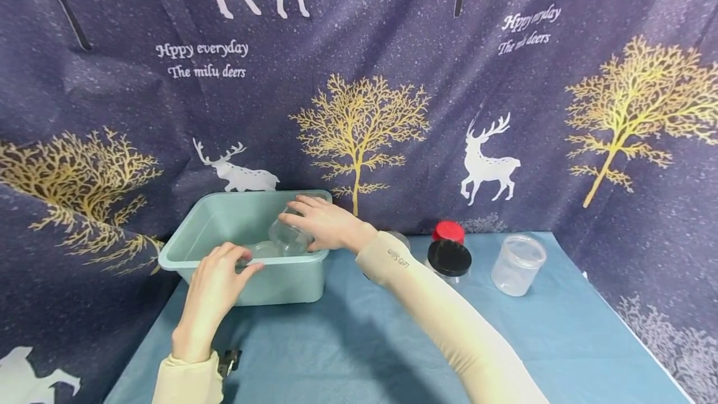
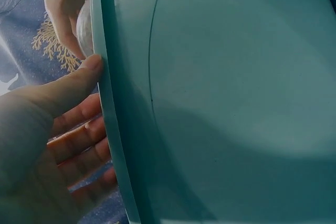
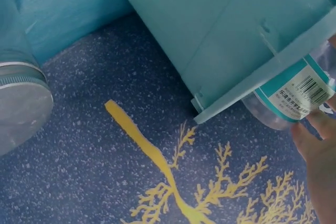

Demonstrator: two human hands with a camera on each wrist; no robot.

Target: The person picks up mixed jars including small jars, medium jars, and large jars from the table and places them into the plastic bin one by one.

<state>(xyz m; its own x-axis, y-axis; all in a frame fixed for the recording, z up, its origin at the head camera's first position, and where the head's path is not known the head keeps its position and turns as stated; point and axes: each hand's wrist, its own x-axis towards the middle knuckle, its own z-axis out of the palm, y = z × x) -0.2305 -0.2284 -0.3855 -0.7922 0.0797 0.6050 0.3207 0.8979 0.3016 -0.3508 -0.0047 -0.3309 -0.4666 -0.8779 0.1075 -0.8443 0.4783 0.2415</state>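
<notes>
My right hand grips a clear plastic jar over the right end of the pale green bin. The right wrist view shows a white and teal barcode label on the jar's side, with fingertips against it. At the bin's near rim is my left hand, its fingers reaching over into the bin. In the left wrist view its thumb touches the rim's edge, and the fingers are spread, their tips hidden behind the rim. Another clear, rounded object shows inside the bin between the hands.
Right of the bin, on the blue-covered table, stand a black-lidded jar, a red-lidded one and a clear jar. Another clear container is partly hidden behind the right sleeve. A patterned cloth hangs behind.
</notes>
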